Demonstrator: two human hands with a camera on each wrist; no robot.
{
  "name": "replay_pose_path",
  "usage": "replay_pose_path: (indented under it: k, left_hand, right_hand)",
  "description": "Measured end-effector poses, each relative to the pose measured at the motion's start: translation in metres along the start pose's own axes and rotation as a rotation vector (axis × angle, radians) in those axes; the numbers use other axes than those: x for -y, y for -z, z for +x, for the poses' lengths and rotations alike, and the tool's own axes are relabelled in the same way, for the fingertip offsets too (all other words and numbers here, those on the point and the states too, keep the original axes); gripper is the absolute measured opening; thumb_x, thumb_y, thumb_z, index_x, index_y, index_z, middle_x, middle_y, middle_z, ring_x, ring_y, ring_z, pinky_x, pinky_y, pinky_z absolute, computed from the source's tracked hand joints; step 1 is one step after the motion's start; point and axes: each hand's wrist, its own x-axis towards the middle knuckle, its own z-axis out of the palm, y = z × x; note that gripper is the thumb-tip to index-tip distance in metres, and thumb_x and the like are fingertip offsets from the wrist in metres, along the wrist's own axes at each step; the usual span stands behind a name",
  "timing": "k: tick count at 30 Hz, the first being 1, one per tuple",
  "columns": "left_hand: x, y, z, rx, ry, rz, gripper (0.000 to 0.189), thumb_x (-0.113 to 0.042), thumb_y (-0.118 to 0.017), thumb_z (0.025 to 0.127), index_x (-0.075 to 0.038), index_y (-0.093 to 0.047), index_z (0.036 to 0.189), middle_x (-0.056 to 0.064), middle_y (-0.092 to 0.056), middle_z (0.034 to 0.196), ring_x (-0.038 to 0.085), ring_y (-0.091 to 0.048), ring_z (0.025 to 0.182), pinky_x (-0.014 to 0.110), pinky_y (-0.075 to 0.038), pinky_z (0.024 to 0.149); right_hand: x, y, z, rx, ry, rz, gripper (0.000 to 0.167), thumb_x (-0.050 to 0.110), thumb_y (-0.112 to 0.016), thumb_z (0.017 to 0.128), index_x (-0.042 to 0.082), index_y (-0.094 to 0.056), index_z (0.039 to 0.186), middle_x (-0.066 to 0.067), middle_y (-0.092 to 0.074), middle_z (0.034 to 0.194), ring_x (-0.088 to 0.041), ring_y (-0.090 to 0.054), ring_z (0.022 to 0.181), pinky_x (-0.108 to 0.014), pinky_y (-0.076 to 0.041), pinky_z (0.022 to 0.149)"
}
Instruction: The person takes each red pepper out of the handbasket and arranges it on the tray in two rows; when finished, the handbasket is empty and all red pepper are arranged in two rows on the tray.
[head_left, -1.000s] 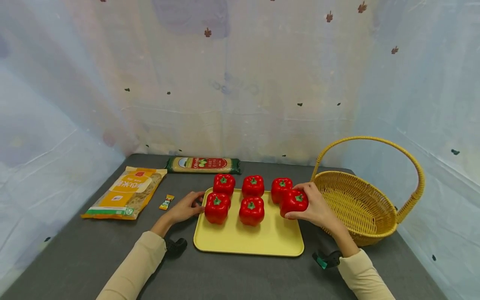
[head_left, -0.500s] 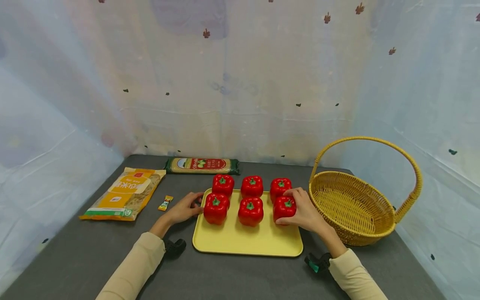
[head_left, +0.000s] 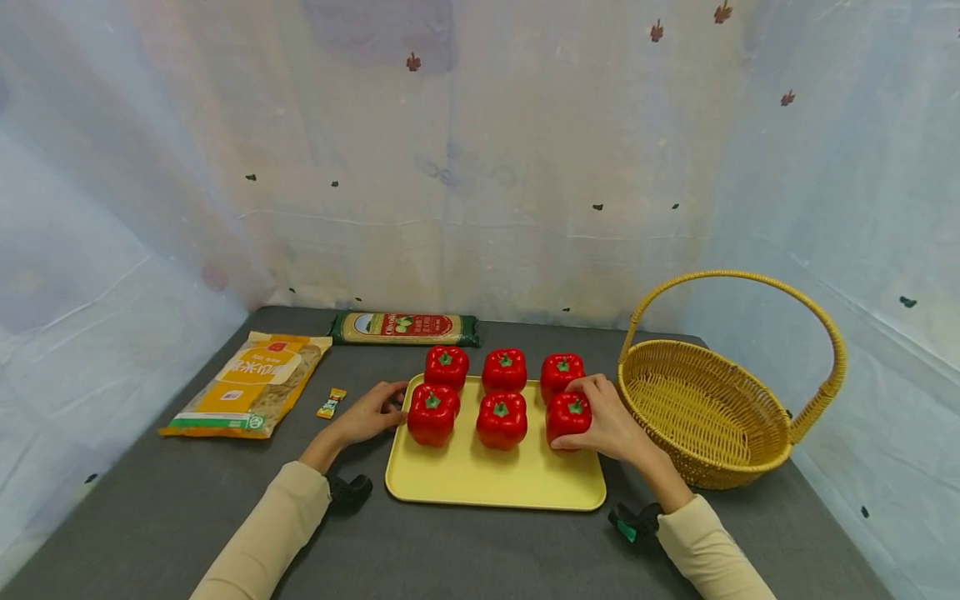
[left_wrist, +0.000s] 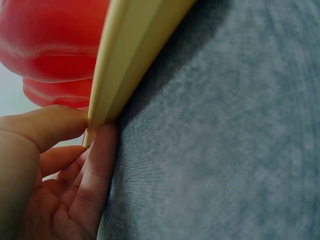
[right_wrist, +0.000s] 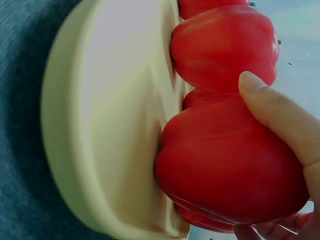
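Note:
A yellow tray [head_left: 495, 487] carries several red bell peppers in two rows. My right hand [head_left: 611, 421] grips the front right bell pepper [head_left: 564, 421], thumb on the near side and fingers on the far side. In the right wrist view this bell pepper [right_wrist: 230, 160] rests on the tray's surface, beside the front middle bell pepper [right_wrist: 225, 47]. At the tray's left rim, my left hand [head_left: 367, 417] pinches the edge. The left wrist view shows its thumb above the tray rim [left_wrist: 112, 80] and a finger underneath, next to the front left bell pepper [left_wrist: 50, 40].
A yellow wicker basket [head_left: 633, 358] with a tall handle stands right of the tray. On the left lie an orange food bag [head_left: 251, 387] and a small wrapped candy [head_left: 331, 403]. A green-ended pasta pack [head_left: 405, 329] lies behind the tray on the grey tabletop [head_left: 465, 554].
My right hand has moved left and down with its bell pepper, which came from the tray's right edge to the front row's right end. The left hand has stayed on the rim.

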Motion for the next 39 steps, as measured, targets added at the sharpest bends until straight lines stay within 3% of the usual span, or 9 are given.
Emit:
replay_pose_path:
  k: [7, 15, 23, 29, 34, 37, 39]
  left_hand:
    - [-0.001, -0.002, -0.001, -0.006, -0.031, 0.017, 0.056, -0.016, -0.059, 0.092, 0.012, -0.036, 0.135, 0.020, -0.045, 0.110, 0.014, -0.055, 0.077, 0.027, -0.048, 0.063]
    - [-0.001, -0.001, -0.001, -0.008, -0.006, -0.017, 0.054, -0.012, -0.059, 0.092, 0.011, -0.036, 0.136, 0.021, -0.044, 0.111, 0.019, -0.056, 0.080, 0.026, -0.048, 0.063]
    - [0.000, -0.002, 0.001, -0.002, 0.004, -0.002, 0.054, -0.013, -0.058, 0.092, 0.009, -0.037, 0.136, 0.018, -0.044, 0.111, 0.015, -0.056, 0.079, 0.025, -0.048, 0.065]
    - [0.001, -0.002, 0.001, -0.001, -0.001, -0.007, 0.055, -0.011, -0.058, 0.092, 0.010, -0.035, 0.137, 0.020, -0.044, 0.112, 0.018, -0.056, 0.080, 0.026, -0.048, 0.064]
    - [-0.018, 0.001, -0.006, 0.018, -0.007, -0.015, 0.053, -0.005, -0.056, 0.092, 0.016, -0.032, 0.135, 0.027, -0.043, 0.112, 0.024, -0.056, 0.082, 0.027, -0.047, 0.064]
    - [-0.018, 0.001, -0.006, 0.021, -0.003, -0.024, 0.053, -0.006, -0.056, 0.093, 0.016, -0.032, 0.135, 0.026, -0.043, 0.112, 0.023, -0.056, 0.081, 0.027, -0.048, 0.064]
    - [-0.010, 0.000, -0.003, 0.016, 0.000, -0.025, 0.054, -0.008, -0.057, 0.093, 0.013, -0.033, 0.136, 0.024, -0.043, 0.112, 0.020, -0.056, 0.081, 0.027, -0.048, 0.064]
  right_hand:
    - [-0.001, 0.001, -0.002, 0.017, -0.001, -0.009, 0.080, 0.056, -0.083, 0.057, 0.012, -0.052, 0.116, -0.007, -0.044, 0.108, -0.022, -0.043, 0.099, -0.044, -0.043, 0.080]
    - [0.000, 0.000, -0.003, 0.037, -0.013, 0.011, 0.081, 0.054, -0.083, 0.058, 0.013, -0.051, 0.119, -0.007, -0.042, 0.111, -0.023, -0.042, 0.101, -0.043, -0.046, 0.077]
    - [0.001, 0.003, -0.003, 0.041, -0.005, -0.024, 0.081, 0.056, -0.082, 0.058, 0.013, -0.051, 0.119, -0.006, -0.044, 0.109, -0.022, -0.044, 0.098, -0.043, -0.045, 0.079]
    - [0.000, 0.004, -0.004, 0.050, -0.004, -0.027, 0.081, 0.053, -0.084, 0.058, 0.012, -0.051, 0.120, -0.006, -0.043, 0.110, -0.022, -0.044, 0.100, -0.043, -0.045, 0.079]
    - [0.001, 0.005, -0.005, 0.067, -0.010, -0.019, 0.080, 0.052, -0.084, 0.058, 0.014, -0.051, 0.121, -0.005, -0.042, 0.112, -0.022, -0.043, 0.101, -0.043, -0.044, 0.079]
    - [0.001, 0.005, -0.005, 0.071, -0.012, -0.014, 0.080, 0.051, -0.084, 0.058, 0.015, -0.051, 0.121, -0.005, -0.042, 0.113, -0.022, -0.042, 0.102, -0.044, -0.044, 0.079]
    - [0.001, 0.005, -0.005, 0.070, -0.011, -0.012, 0.080, 0.051, -0.084, 0.058, 0.016, -0.051, 0.122, -0.005, -0.042, 0.113, -0.022, -0.042, 0.102, -0.044, -0.044, 0.079]
